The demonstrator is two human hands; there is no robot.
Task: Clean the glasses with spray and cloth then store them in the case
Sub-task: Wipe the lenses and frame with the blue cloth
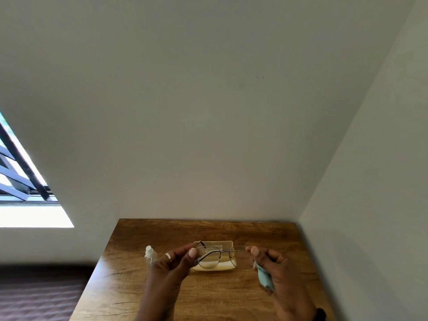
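Thin metal-framed glasses [224, 255] are held up above the wooden table [208, 295], lenses facing me. My left hand [172, 262] pinches the left end of the frame by the hinge. My right hand [275, 265] pinches the right end and also holds a pale blue cloth [265, 278] against its palm. Behind the glasses lies an open cream-coloured case [214, 267] on the table. A small clear spray bottle [150, 253] with a white cap stands left of my left hand, partly hidden by it.
The table sits in a corner, with a white wall [208, 135] behind it and another close on the right. A window [20, 181] is at far left. Dark flooring [41, 295] lies left of the table.
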